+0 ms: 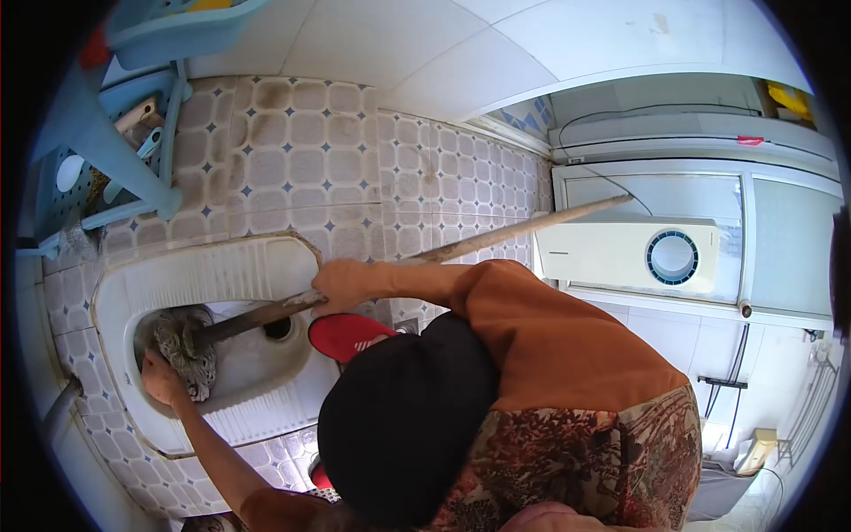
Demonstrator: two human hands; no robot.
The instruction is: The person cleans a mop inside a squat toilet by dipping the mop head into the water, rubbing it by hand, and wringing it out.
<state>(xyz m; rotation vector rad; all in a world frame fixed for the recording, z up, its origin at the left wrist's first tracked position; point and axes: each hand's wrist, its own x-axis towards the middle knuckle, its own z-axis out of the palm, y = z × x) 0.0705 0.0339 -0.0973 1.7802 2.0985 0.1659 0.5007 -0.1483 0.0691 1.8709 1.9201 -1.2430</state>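
Observation:
A string mop with grey, wet-looking strands (188, 348) lies in the bowl of a white squat toilet (208, 279). Its long wooden handle (523, 226) slants up to the right, past my body. My right hand (344, 284) is closed around the lower part of this handle, above the toilet's edge. Down in the bowl, my left hand (165, 381) grips the left side of the mop strands; its fingertips are partly hidden by them. The dark drain hole (278, 328) shows below the handle.
Light blue plastic shelving (106, 160) with brushes stands at the upper left. Red slippers (341, 337) are beside the toilet on patterned floor tiles (301, 160). A white sliding door (749, 239) and a cream panel with a round vent (612, 251) are on the right.

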